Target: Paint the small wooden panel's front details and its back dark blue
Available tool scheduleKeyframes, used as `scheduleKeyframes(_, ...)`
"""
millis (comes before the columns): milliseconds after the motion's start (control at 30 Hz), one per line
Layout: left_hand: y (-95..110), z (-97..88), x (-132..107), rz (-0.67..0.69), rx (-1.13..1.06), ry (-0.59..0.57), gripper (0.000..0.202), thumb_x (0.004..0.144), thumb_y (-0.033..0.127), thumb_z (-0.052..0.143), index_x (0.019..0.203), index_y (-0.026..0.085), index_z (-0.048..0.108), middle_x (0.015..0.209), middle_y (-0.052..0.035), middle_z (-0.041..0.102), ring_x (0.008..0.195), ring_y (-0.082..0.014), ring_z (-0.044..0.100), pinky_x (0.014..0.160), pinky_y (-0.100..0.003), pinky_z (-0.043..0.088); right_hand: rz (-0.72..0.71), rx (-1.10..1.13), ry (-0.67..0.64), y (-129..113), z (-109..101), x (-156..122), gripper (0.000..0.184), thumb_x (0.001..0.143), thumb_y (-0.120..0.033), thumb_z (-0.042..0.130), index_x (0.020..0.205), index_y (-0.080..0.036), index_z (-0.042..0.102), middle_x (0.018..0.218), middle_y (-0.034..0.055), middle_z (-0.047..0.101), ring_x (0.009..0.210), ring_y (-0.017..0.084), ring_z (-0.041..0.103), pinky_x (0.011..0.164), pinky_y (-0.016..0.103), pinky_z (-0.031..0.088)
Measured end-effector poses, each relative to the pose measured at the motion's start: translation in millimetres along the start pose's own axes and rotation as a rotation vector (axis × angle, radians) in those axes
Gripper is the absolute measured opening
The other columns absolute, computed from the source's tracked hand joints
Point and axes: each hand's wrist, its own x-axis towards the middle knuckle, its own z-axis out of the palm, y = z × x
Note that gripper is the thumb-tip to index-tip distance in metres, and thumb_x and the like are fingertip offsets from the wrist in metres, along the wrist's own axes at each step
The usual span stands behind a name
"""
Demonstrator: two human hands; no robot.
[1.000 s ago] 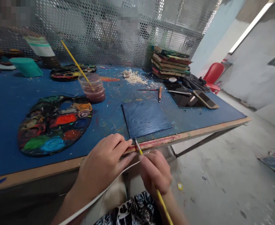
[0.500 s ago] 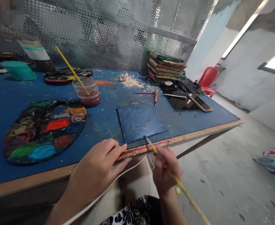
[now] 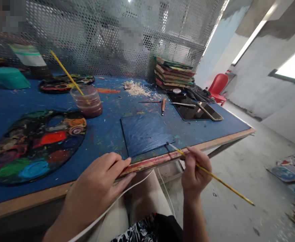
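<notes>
A dark blue painted square board [image 3: 146, 132] lies flat near the front edge of the blue table [image 3: 107, 134]. My right hand [image 3: 195, 169] pinches a thin yellow paintbrush [image 3: 212, 174]; its tip touches the board's near right corner. My left hand [image 3: 97, 188] rests on the table's front edge, fingers together and stretched toward the board's near left corner, holding nothing.
A round paint palette [image 3: 36, 143] lies at left, a plastic cup [image 3: 87, 101] with a brush behind it, a second palette [image 3: 64, 83] farther back. A stack of painted boards [image 3: 174, 74], a tablet [image 3: 190, 109] and phone [image 3: 210, 111] sit at right. A mesh screen backs the table.
My right hand has carried the brush rightward along the board's near edge, from its left corner to its right corner. The left hand stays on the table edge.
</notes>
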Motion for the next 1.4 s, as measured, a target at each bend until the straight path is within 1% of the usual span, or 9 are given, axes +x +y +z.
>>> scheduleKeyframes(367, -2, 2.2, -3, -0.012, -0.019, 0.008, 0.021, 0.096, 0.031, 0.047, 0.098, 0.017, 0.063, 0.085, -0.0033, 0.062, 0.077, -0.0182, 0.061, 0.069, -0.034, 0.052, 0.061, -0.038, 0.055, 1, 0, 3, 0.014, 0.086, -0.019, 0.060, 0.094, -0.019, 0.071, 0.081, 0.0019, 0.068, 0.064, 0.011, 0.065, 0.060, 0.024, 0.054)
scheduleKeyframes(467, -1, 1.1, -2, -0.004, -0.023, 0.004, 0.021, 0.097, 0.030, 0.047, 0.098, 0.018, 0.063, 0.085, -0.0030, 0.062, 0.077, -0.0178, 0.061, 0.069, -0.033, 0.051, 0.094, -0.011, -0.037, 0, -1, 6, 0.015, 0.085, -0.021, 0.061, 0.095, -0.019, 0.071, 0.076, 0.0006, 0.068, 0.059, 0.010, 0.063, 0.057, 0.023, 0.053)
scheduleKeyframes(600, 0, 0.2, -1, -0.010, -0.020, 0.030, 0.022, 0.097, 0.031, 0.046, 0.097, 0.018, 0.063, 0.084, -0.0024, 0.061, 0.074, -0.0167, 0.060, 0.068, -0.032, 0.050, 0.147, -0.100, 0.107, -4, -2, 15, 0.014, 0.085, -0.023, 0.061, 0.093, -0.018, 0.071, 0.079, 0.0016, 0.067, 0.062, 0.010, 0.065, 0.059, 0.024, 0.053)
scheduleKeyframes(733, 0, 0.0, -2, -0.011, -0.023, 0.050, 0.022, 0.097, 0.032, 0.046, 0.097, 0.017, 0.063, 0.085, -0.0026, 0.059, 0.074, -0.0164, 0.060, 0.067, -0.032, 0.049, 0.223, -0.008, -0.220, -11, 3, 32, 0.018, 0.086, -0.028, 0.059, 0.097, -0.019, 0.070, 0.070, -0.0014, 0.063, 0.055, 0.009, 0.061, 0.053, 0.023, 0.050)
scheduleKeyframes(867, 1, -0.3, -2, -0.015, -0.043, 0.030, 0.022, 0.097, 0.032, 0.046, 0.099, 0.017, 0.062, 0.086, -0.0026, 0.059, 0.074, -0.0163, 0.059, 0.067, -0.032, 0.050, 0.181, -0.088, -0.131, -15, 15, 50, 0.018, 0.086, -0.027, 0.055, 0.093, -0.019, 0.069, 0.071, -0.0019, 0.063, 0.059, 0.009, 0.059, 0.055, 0.022, 0.047)
scheduleKeyframes(1000, 1, -0.7, -1, -0.016, -0.043, 0.016, 0.023, 0.097, 0.031, 0.045, 0.098, 0.017, 0.062, 0.085, -0.0029, 0.059, 0.073, -0.0165, 0.059, 0.066, -0.032, 0.050, 0.210, -0.084, -0.256, -12, 24, 57, 0.018, 0.084, -0.022, 0.054, 0.092, -0.019, 0.070, 0.066, -0.0034, 0.060, 0.055, 0.009, 0.054, 0.053, 0.023, 0.043)
scheduleKeyframes(1067, 1, -0.5, -1, -0.024, -0.043, 0.014, 0.022, 0.097, 0.030, 0.046, 0.098, 0.017, 0.062, 0.085, -0.0030, 0.059, 0.075, -0.0168, 0.059, 0.068, -0.032, 0.050, 0.129, -0.140, -0.127, -12, 30, 56, 0.017, 0.083, -0.019, 0.053, 0.089, -0.019, 0.069, 0.072, -0.0018, 0.062, 0.057, 0.009, 0.054, 0.055, 0.023, 0.043)
scheduleKeyframes(1267, 3, -0.4, -5, -0.079, -0.093, 0.008, 0.016, 0.093, 0.030, 0.054, 0.100, 0.018, 0.062, 0.086, -0.0025, 0.060, 0.075, -0.0162, 0.058, 0.067, -0.030, 0.049, 0.116, 0.262, 0.009, -40, 44, 59, 0.025, 0.092, -0.028, 0.052, 0.115, -0.021, 0.059, 0.075, -0.0010, 0.067, 0.063, 0.012, 0.067, 0.058, 0.027, 0.052)
scheduleKeyframes(1400, 8, -3.8, -6, -0.129, -0.094, -0.042, 0.015, 0.090, 0.029, 0.059, 0.101, 0.019, 0.062, 0.088, -0.0024, 0.059, 0.077, -0.0164, 0.057, 0.067, -0.030, 0.049, 0.228, 0.449, 0.022, -65, 34, 76, 0.034, 0.100, -0.029, 0.032, 0.107, -0.022, 0.064, 0.101, 0.0026, 0.069, 0.096, 0.016, 0.070, 0.081, 0.035, 0.052)
